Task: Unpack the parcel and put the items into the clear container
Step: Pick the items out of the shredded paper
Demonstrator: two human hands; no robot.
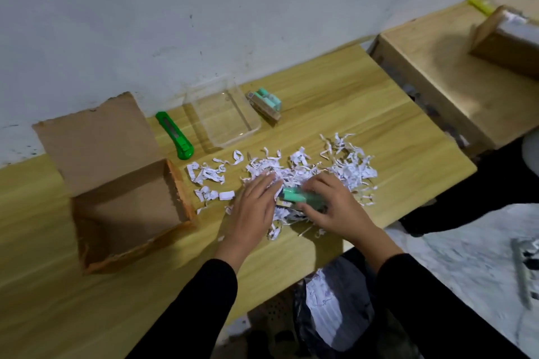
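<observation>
Right hand (329,207) curled around a green item (303,198) amid shredded paper (350,166), fingertips over its far side, left hand (253,207) flat, fingers released beside it

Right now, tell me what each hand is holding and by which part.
The right hand grips a mint-green cylindrical item around its right end, over the white shredded paper. The left hand rests flat on the shreds, holding nothing visible.

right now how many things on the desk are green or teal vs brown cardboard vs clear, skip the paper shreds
Green or teal: 3, namely the utility knife, the teal item beside the container, and the teal item under the right hand
Brown cardboard: 1, the open box
Clear: 1, the clear container
Total: 5
</observation>
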